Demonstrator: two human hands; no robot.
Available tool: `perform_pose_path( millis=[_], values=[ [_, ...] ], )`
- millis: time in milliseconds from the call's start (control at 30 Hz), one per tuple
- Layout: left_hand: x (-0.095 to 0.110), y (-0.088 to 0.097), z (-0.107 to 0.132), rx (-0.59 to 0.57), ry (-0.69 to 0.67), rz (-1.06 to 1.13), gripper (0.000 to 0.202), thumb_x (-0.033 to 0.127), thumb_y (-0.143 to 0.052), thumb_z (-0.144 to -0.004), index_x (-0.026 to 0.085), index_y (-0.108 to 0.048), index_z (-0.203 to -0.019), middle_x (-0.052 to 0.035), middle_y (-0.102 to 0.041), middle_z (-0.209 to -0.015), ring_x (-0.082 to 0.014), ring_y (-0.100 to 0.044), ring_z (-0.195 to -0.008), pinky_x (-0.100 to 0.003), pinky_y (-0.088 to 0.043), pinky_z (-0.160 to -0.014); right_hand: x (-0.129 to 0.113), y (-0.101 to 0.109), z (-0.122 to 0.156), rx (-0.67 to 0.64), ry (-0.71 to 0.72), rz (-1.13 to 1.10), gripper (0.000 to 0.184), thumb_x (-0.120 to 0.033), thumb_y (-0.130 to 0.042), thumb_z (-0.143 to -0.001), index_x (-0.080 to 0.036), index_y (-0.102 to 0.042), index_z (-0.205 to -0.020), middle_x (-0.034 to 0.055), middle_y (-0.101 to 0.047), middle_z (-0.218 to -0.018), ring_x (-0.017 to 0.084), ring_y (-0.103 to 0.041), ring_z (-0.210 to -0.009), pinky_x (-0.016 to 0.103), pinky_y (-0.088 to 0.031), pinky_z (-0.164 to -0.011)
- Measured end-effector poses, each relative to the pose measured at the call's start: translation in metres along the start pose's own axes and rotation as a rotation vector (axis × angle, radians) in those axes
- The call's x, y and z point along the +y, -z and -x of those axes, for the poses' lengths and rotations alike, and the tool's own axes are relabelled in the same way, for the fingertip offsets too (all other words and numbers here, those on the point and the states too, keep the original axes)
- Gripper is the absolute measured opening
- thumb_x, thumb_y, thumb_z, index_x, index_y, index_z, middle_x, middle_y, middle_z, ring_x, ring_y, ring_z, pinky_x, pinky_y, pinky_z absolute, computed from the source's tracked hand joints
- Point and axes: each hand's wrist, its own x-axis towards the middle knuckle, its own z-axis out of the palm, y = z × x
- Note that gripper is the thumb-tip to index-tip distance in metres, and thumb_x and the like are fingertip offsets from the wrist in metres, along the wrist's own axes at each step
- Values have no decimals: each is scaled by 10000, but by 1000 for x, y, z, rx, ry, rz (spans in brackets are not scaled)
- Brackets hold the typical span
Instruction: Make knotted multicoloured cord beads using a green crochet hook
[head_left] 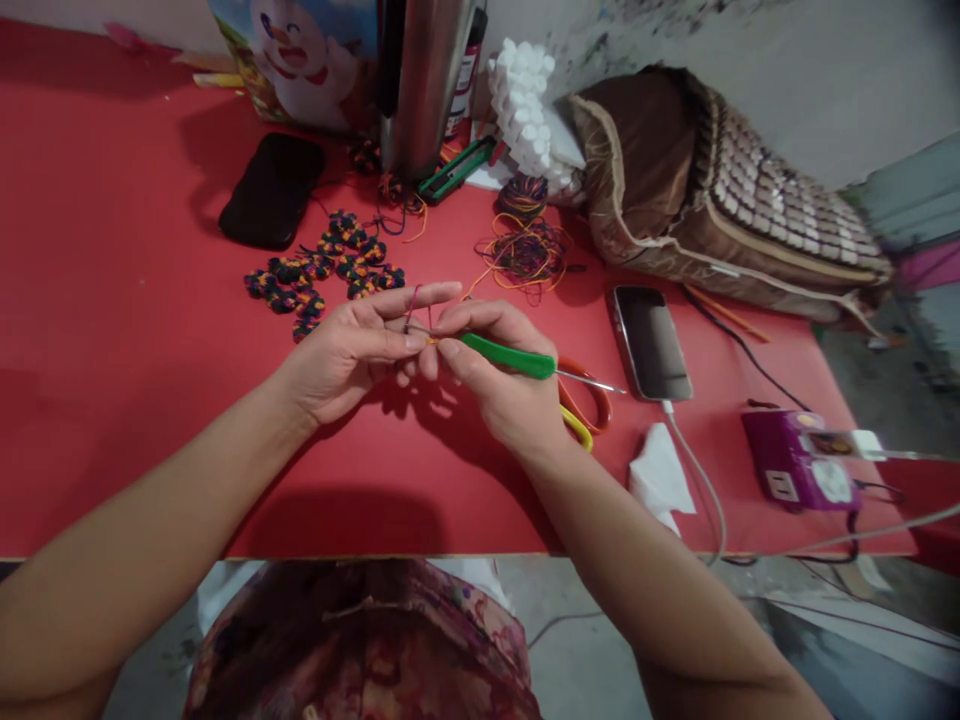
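Observation:
My right hand (517, 395) is closed around a green-handled crochet hook (510, 357), whose bare metal end points right. Facing it, my left hand (349, 350) pinches multicoloured yarn (413, 303) between thumb and fingers, with the index finger stretched out and a strand looped over it. The fingertips of both hands nearly meet, and the small stitches between them are mostly hidden. Just beyond my left hand lie dark, orange and pink crocheted pieces (352, 250). A loose tangle of the same yarn (525, 252) rests beyond my right hand, with a wound yarn ball (523, 196) behind it.
Scissors with orange and yellow handles (587, 400) lie partly under my right wrist. To the right are a charging phone (652, 343), crumpled tissue (662, 475) and a purple power box (795, 460). A black phone-like case (274, 190), metal flask (426, 90) and brown cushion (652, 150) lie farther back.

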Motion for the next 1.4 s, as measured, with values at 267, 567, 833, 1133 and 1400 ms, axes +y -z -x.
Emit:
perform_pose_path(
  millis=[267,567,833,1133,1400],
  values=[
    [0,-4,1,22,7,8,369,15,-843,-786,101,-909,-1138,-74,-794,-667,-121,-721,-565,-139,-537,-544,0,-3,-2,-60,-67,-164,112,-260,-869,-1010,-234,-760,-1007,-38,-815,-762,148,-810,-690,276,-646,-654],
    [-2,-2,1,-9,40,43,304,84,-875,-852,95,-893,-1155,-81,-818,-716,-151,-760,-571,-167,-592,-531,1,-4,-4,-64,-59,-200,194,-317,-912,-981,-229,-739,-991,-41,-789,-733,132,-765,-630,262,-622,-600],
    [4,6,4,-56,72,-61,463,121,-941,-865,144,-852,-1318,-68,-848,-790,-101,-681,-451,-126,-483,-425,9,4,2,77,-48,-26,182,-345,-950,-956,-241,-814,-1014,-58,-746,-780,77,-645,-621,239,-537,-626],
    [5,6,6,-117,39,-64,501,111,-903,-885,194,-842,-1375,-74,-877,-913,-68,-654,-420,-118,-436,-391,5,-1,-1,18,-8,-163,107,-255,-921,-973,-240,-817,-991,-67,-747,-744,87,-690,-663,251,-554,-676],
    [5,0,5,-39,-1,-39,396,68,-882,-865,152,-881,-1252,-68,-863,-848,-43,-610,-401,-107,-441,-407,6,-2,-1,65,-49,-120,198,-364,-939,-952,-238,-792,-991,-47,-751,-743,113,-662,-654,255,-518,-604]
  ],
)
